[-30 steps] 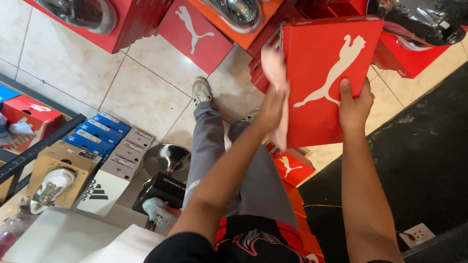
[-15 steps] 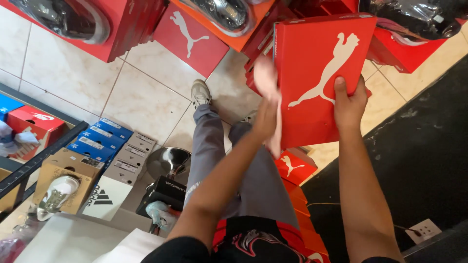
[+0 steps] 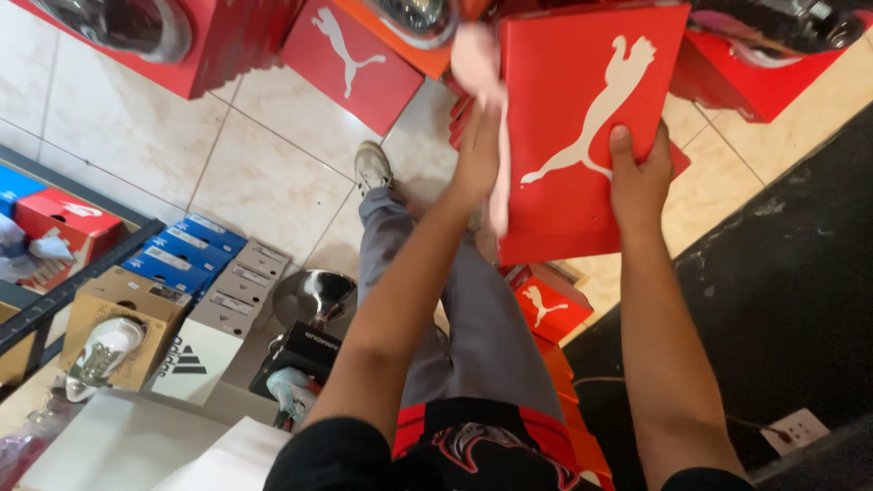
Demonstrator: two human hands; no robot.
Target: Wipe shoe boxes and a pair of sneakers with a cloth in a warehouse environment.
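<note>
The right hand (image 3: 639, 177) is clamped on the near right edge of a red lid (image 3: 591, 127), thumb laid flat on its top face and pointing far, the other fingers hidden behind. The lid is held up in the far middle of the scene, tilted, its white animal mark facing the camera. The left hand (image 3: 479, 150) is at the lid's left edge, partly curled; it presses against a pink cloth (image 3: 482, 82) that runs along that edge from far to near. Whether the left fingers grip the cloth or only touch it I cannot tell, since motion blurs them.

Below the lid, on the near side, a small red box (image 3: 544, 305) lies on the floor beside the person's grey trouser leg (image 3: 473, 309), whose shoe (image 3: 372, 167) rests on the pale tiles (image 3: 264, 173). Red boxes (image 3: 355, 55) with shoes stand along the far edge. At left are blue boxes (image 3: 182, 255), grey boxes (image 3: 241, 291) just beside them, and a brown box (image 3: 118, 318) holding a white shoe (image 3: 98, 355). A shiny metal stand (image 3: 318, 295) sits near the left knee. A dark mat (image 3: 782, 300) covers the floor at right.
</note>
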